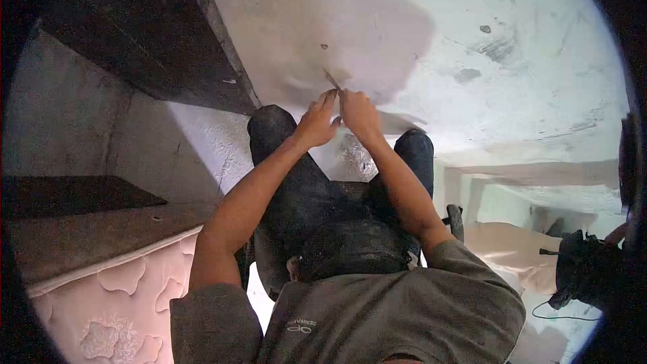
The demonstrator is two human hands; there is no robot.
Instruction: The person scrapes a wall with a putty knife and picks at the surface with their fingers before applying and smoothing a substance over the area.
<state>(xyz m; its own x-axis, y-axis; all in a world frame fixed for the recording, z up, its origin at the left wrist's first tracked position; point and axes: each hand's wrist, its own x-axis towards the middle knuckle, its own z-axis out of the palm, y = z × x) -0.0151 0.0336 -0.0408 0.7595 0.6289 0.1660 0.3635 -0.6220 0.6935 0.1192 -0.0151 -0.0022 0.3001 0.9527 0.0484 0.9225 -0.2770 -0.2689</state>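
Note:
My right hand point(360, 116) is closed around a thin, pointed, knife-like tool point(332, 79). Its slim brownish length sticks out past my fingers, up and to the left, against the pale surface ahead. Close beside it, my left hand point(317, 123) has its fingers stretched out and the thumb apart, with the fingertips right at the base of the tool. Both hands are above and between my knees, in dark trousers point(290, 182). Below them, between my legs, shows a whitish area with a shiny, crumpled silver patch point(355, 154).
A dark wooden board point(155, 34) runs along the upper left. At lower left lies a pink patterned mattress point(135, 303) beside a brown ledge point(114, 229). The pale, stained surface point(499, 81) spreads ahead. A black bag-like thing with a cord point(579, 266) is at right.

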